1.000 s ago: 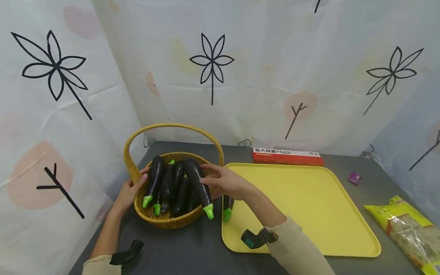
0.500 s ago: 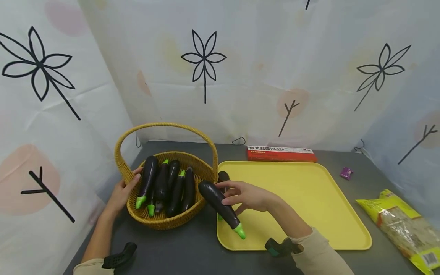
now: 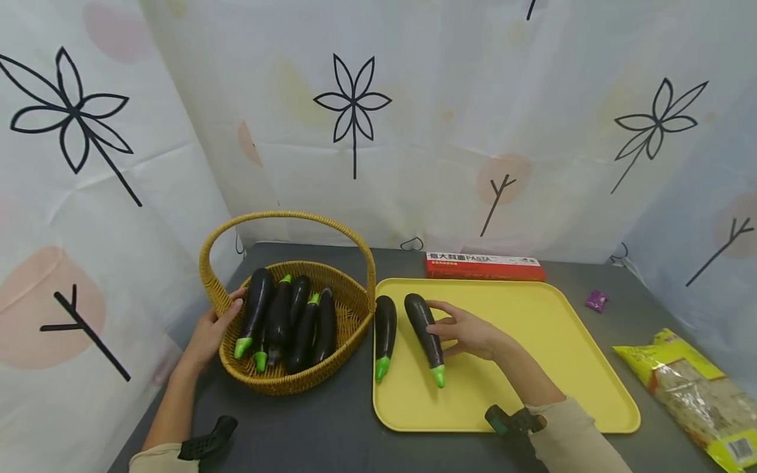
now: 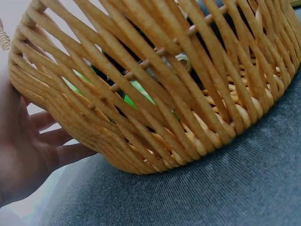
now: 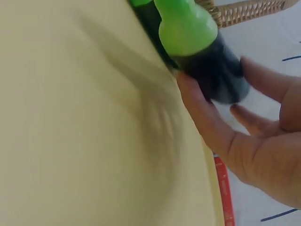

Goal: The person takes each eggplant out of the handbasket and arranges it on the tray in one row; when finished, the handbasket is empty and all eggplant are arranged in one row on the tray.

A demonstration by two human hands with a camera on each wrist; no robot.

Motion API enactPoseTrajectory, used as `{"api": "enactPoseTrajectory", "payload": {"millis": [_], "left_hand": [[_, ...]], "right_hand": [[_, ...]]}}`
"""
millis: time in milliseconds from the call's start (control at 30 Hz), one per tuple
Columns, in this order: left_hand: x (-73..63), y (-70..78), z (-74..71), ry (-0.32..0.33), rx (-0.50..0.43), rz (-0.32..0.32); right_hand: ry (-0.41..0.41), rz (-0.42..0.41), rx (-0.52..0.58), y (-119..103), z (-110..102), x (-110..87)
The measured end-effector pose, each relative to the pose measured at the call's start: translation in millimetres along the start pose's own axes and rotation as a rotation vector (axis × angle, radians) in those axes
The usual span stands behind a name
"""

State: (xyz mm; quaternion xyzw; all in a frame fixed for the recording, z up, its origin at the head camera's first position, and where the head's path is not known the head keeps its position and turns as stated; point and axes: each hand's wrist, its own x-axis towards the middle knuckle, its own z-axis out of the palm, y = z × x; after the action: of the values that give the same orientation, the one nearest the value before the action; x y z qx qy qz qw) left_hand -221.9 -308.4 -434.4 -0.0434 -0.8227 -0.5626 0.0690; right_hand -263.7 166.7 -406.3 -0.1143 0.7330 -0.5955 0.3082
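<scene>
My right hand point(image 3: 473, 334) pinches a dark purple eggplant point(image 3: 423, 325) with a green end over the left part of the yellow tray point(image 3: 532, 381). In the right wrist view, thumb and fingers grip that eggplant point(image 5: 214, 70) from either side, its shadow on the tray. Another eggplant point(image 3: 386, 332) lies along the tray's left edge. At the left, a woven basket point(image 3: 284, 386) with a tall handle contains several eggplants point(image 3: 278, 322). My left hand point(image 3: 207, 335) holds the basket's left rim by the handle's foot; the left wrist view shows its fingers against the wicker side point(image 4: 155, 94).
Behind the tray lies a red pasta box point(image 3: 485, 268). A small purple packet point(image 3: 596, 300) is right of the tray on the grey table point(image 3: 319, 433). A yellow clear-fronted bag point(image 3: 692, 394) lies at the right edge. Patterned cloth point(image 3: 426, 131) encloses the back and sides.
My right hand has lifted an eggplant out of the basket and carried it right, over the tray. The left hand has stayed on the basket's rim.
</scene>
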Motion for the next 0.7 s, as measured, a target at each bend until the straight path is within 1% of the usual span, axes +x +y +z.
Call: {"api": "enactPoseTrajectory", "payload": {"millis": [100,300,467,633,700], "left_hand": [[-1.2,-0.7,-0.2,0.006,-0.005,-0.004],[-2.1,-0.7,0.3,0.015,-0.017,-0.015],[-1.2,-0.8,0.7,0.016,-0.024,-0.019],[-0.1,-0.1,1.3,0.017,-0.023,-0.032],[0.9,0.7,1.4,0.016,-0.026,-0.036]], "right_hand": [[0.050,0.003,0.025,4.8,0.1,8.9],[0.093,-0.017,0.056,6.8,10.0,25.0],[0.148,-0.024,0.007,3.5,21.2,36.1],[0.230,0.004,-0.058,1.3,29.2,43.2],[0.248,0.012,-0.071,1.4,30.6,44.5]]}}
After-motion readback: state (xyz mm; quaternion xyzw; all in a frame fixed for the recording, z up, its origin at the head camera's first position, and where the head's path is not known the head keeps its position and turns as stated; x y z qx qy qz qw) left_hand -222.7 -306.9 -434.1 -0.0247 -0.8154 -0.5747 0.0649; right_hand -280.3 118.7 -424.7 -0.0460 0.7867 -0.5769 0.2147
